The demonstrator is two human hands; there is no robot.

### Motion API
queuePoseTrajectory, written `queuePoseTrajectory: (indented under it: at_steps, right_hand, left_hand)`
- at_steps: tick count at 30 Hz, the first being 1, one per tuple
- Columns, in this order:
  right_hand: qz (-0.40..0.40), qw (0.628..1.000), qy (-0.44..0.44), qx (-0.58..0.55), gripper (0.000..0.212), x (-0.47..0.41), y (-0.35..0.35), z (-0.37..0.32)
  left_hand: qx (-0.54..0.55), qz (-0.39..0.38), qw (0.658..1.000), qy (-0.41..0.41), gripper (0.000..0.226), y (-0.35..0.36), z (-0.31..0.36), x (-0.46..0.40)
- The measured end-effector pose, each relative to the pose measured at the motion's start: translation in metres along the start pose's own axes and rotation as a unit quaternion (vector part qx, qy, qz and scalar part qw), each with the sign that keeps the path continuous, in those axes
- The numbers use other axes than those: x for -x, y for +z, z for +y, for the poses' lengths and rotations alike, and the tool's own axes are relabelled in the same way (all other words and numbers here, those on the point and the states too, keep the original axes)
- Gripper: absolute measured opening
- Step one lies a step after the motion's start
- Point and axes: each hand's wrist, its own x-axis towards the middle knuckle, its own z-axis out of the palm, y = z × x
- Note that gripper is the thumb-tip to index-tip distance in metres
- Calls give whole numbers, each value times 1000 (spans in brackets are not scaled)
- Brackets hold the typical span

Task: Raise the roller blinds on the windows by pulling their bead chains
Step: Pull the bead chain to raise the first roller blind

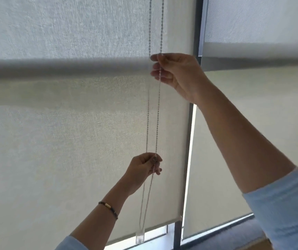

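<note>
A pale woven roller blind [72,141] covers the left window almost to its sill, its bottom bar [144,230] just above a strip of bare glass. A looped bead chain [158,114] hangs in front of its right side. My right hand [177,73] pinches the right strand of the chain high up, at the level of a dark horizontal band. My left hand [144,166] is closed on the same strand lower down. The left strand [148,114] hangs free beside it. A clear plastic chain weight [140,238] dangles at the loop's bottom.
A dark vertical window post [188,159] separates this blind from a second roller blind [234,159] on the right, also lowered. A blue-grey surface [234,237] lies at the bottom right. My left wrist wears a dark bracelet [108,208].
</note>
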Motion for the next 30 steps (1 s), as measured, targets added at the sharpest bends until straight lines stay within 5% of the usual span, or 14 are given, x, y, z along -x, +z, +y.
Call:
queuePoseTrajectory:
  at_steps: [5, 10, 16, 19, 22, 30]
  right_hand:
    - [53, 998, -45, 9, 18, 4, 3, 9]
    - [76, 994, -79, 9, 30, 17, 10, 11]
    - [69, 992, -103, 35, 34, 25, 20, 4]
    - [69, 990, -118, 46, 33, 30, 21, 4]
    - [79, 988, -124, 49, 34, 38, 21, 10]
    - [111, 978, -110, 134, 27, 68, 8, 63]
  left_hand:
    - [-57, -4, 998, 13, 28, -3, 50, -4]
    - [-23, 14, 983, 180, 38, 4, 189, -37]
    - [-36, -65, 955, 287, 34, 31, 329, -67]
    - [41, -112, 939, 324, 26, 40, 343, -73]
    - [101, -70, 938, 324, 35, 47, 329, -74]
    - [78, -39, 956, 281, 32, 60, 273, -62]
